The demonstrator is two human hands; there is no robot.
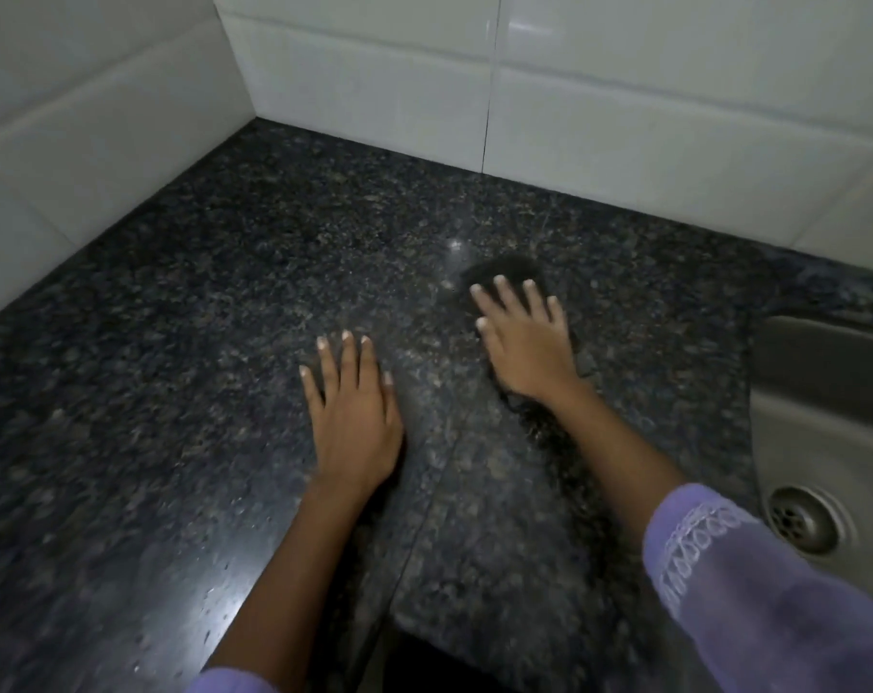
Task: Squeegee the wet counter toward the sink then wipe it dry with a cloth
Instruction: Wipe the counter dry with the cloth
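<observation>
Both hands flat: right hand hides dark cloth, blurred.

I count two hands: left hand, right hand. One dark cloth. One bench. One sink, one drain.

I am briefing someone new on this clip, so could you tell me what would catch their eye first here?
Two bare hands lie spread on the dark speckled counter: the left hand flat at centre, the right hand pressing a dark cloth further back. A steel sink with its drain sits at the right edge, below white wall tiles.
</observation>
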